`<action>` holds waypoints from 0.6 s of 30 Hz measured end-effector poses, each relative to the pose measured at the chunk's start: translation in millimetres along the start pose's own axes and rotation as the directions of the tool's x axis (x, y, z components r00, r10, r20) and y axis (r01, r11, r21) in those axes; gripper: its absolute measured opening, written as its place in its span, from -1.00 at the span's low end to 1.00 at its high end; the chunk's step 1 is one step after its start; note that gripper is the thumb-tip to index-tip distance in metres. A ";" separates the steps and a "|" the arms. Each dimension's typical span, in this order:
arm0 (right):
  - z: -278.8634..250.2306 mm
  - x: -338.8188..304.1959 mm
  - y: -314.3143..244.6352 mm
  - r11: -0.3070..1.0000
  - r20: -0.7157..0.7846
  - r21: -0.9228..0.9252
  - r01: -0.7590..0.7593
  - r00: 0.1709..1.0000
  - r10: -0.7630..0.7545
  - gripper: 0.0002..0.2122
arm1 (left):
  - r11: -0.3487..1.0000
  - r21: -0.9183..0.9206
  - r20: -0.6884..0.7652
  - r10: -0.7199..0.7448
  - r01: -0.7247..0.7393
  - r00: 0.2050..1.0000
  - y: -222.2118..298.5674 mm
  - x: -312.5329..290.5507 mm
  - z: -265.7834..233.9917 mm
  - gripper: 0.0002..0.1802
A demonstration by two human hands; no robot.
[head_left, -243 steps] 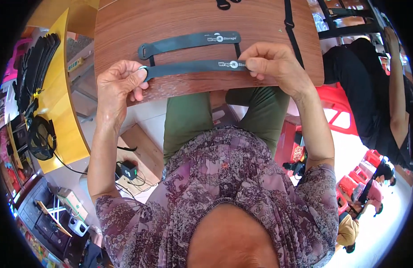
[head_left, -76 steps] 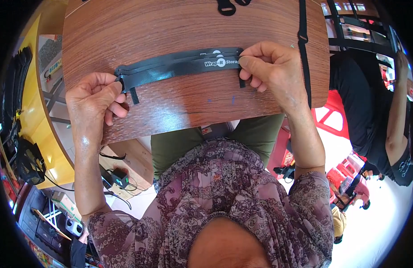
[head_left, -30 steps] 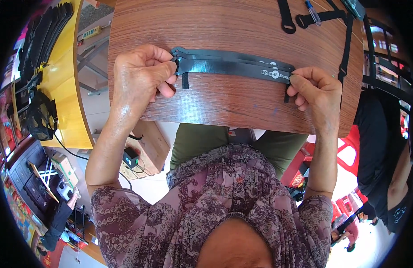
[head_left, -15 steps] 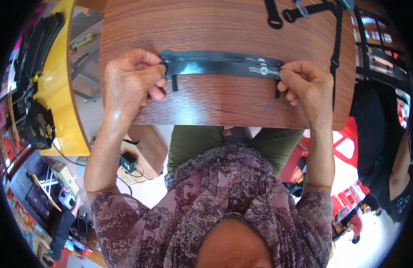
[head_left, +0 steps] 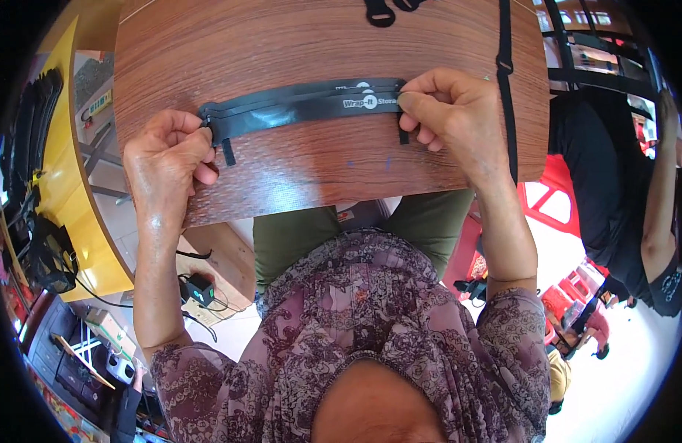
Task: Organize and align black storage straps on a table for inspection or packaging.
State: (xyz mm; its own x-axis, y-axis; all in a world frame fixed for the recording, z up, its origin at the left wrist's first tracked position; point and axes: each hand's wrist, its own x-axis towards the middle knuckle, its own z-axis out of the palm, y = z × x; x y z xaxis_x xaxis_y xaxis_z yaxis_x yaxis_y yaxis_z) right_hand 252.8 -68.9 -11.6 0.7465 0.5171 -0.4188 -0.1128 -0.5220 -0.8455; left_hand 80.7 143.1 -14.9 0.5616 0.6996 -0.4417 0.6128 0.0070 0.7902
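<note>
A stack of glossy black storage straps (head_left: 282,111) with white print near the right end stretches between my two hands, just over the table's near part. My left hand (head_left: 170,153) pinches the left end between thumb and fingers. At the other end, my right hand (head_left: 455,114) holds the straps the same way, thumb on top. Short dark tabs hang below the straps beside each hand. The fingertips hide the very ends of the straps.
The wooden table (head_left: 341,44) has a long black strap (head_left: 506,96) along its right side and loose strap ends (head_left: 379,13) at the far edge. A yellow bench (head_left: 75,184) stands left. At right is another person's arm (head_left: 658,199), near a red stool (head_left: 551,196).
The view has shifted, so table, straps and hands appear farther left and slightly tilted. Both hands keep their pinch on the straps.
</note>
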 end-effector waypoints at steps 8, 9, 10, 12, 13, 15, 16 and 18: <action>-0.3 1.5 1.2 1.000 0.023 0.006 0.014 1.000 -0.015 -0.92 | 0.999 0.003 -0.010 0.053 -0.053 0.999 -1.0 -1.1 3.0 -0.93; -0.3 1.4 1.1 1.000 0.017 0.003 0.014 1.000 -0.014 -0.92 | 0.997 -0.012 -0.015 0.082 -0.082 0.996 -4.3 0.2 3.2 -0.94; -0.2 1.4 1.6 0.999 0.012 -0.006 0.031 0.999 -0.031 -0.92 | 0.994 -0.024 -0.023 0.110 -0.110 0.994 -5.9 0.5 3.7 -0.95; 0.1 1.5 2.8 0.999 0.005 -0.016 0.048 0.999 -0.048 -0.92 | 0.994 -0.007 -0.028 0.112 -0.112 0.993 -5.3 -1.0 4.8 -0.95; 0.6 1.7 3.8 0.997 0.005 -0.029 0.072 0.997 -0.072 -0.92 | 0.993 0.011 -0.035 0.114 -0.114 0.993 -5.3 -1.6 5.1 -0.95; 0.7 2.1 6.3 0.994 0.004 -0.043 0.096 0.995 -0.096 -0.92 | 0.992 0.042 -0.044 0.121 -0.119 0.992 -4.7 -2.4 6.8 -0.93; 1.0 2.5 7.6 0.994 0.000 -0.042 0.098 0.995 -0.098 -0.92 | 0.990 0.074 -0.055 0.127 -0.123 0.990 -4.1 -2.9 7.4 -0.91; 1.4 2.4 8.2 0.994 -0.004 -0.039 0.102 0.995 -0.103 -0.92 | 0.987 0.090 -0.060 0.140 -0.135 0.988 -2.0 -4.0 8.2 -0.88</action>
State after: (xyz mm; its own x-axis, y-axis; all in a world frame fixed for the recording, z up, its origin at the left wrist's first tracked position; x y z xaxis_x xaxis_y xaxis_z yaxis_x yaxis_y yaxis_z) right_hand 252.7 -71.0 -20.0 0.7569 0.5650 -0.3285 -0.0099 -0.4926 -0.8702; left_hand 81.8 134.4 -18.2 0.6080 0.7350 -0.3002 0.5788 -0.1514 0.8013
